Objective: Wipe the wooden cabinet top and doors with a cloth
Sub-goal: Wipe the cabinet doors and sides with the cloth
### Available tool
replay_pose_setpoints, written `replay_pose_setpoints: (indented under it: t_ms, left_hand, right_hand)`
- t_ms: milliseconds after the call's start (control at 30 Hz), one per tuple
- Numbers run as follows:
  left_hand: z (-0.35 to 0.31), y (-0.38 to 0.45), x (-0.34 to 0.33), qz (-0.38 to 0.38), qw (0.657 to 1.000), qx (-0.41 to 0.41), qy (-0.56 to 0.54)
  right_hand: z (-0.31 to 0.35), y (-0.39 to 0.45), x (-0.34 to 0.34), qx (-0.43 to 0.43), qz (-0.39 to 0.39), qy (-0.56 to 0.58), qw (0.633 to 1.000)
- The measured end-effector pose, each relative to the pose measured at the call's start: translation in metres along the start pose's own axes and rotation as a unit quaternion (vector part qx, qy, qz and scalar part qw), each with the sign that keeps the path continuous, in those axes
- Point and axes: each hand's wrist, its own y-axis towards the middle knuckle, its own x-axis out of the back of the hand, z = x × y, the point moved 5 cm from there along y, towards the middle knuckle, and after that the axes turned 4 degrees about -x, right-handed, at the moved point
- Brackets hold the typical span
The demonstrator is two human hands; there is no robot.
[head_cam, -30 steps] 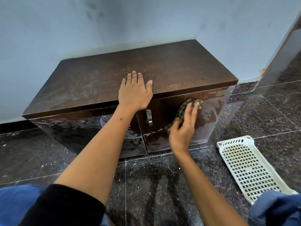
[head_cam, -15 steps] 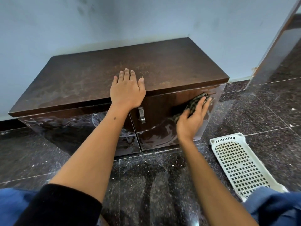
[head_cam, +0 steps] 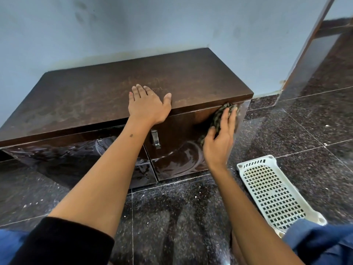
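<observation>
Left hand (head_cam: 148, 107): fingers straight, spread slightly, flat on cabinet top (head_cam: 114, 88) at near edge. Right hand (head_cam: 219, 140): fingers nearly straight, thumb out, pressing crumpled dark patterned cloth (head_cam: 221, 115) onto right door (head_cam: 181, 148), upper right corner. Doors glossy dark wood, wet smears; top matte, streaky. Metal handle (head_cam: 155, 139) at door's left edge. White perforated plastic tray (head_cam: 273, 192) on speckled floor (head_cam: 305, 131), right.

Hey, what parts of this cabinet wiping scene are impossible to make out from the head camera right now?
- Most of the cloth: covered by the right hand pressing it on the right door.
- Left door: its middle is hidden by the left forearm; no handle is visible there, unlike the handle on the right door.
- Cabinet interior: doors closed.
- Tray: near end covered by blue fabric.
- Cabinet top: under the left hand, unseen.
</observation>
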Motion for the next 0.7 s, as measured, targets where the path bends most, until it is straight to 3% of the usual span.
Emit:
replay_pose_setpoints:
  t_ms: [100,233,367,433,567,700]
  left_hand:
    - [-0.021,0.008,0.001,0.017,0.999,-0.026,-0.016]
    - [-0.029,0.011,-0.002,-0.005,0.999,-0.046,-0.014]
    - [-0.027,0.010,-0.004,-0.020,0.999,-0.047,-0.017]
    - [-0.026,0.010,-0.003,-0.024,0.998,-0.050,-0.017]
    - [-0.026,0.009,-0.004,-0.034,0.998,-0.053,-0.016]
    - [-0.026,0.010,-0.004,-0.038,0.998,-0.053,-0.018]
  right_hand:
    - [-0.002,-0.002,0.003,0.010,0.005,0.023,1.000]
    - [-0.020,0.020,0.016,-0.094,-0.055,0.052,0.993]
    - [-0.006,0.017,0.010,-0.006,-0.054,0.036,0.998]
    - [-0.009,0.011,0.006,-0.015,-0.040,0.048,0.998]
    - [-0.018,0.022,0.013,-0.097,-0.084,0.070,0.989]
    - [-0.005,0.024,0.014,-0.010,-0.082,0.039,0.996]
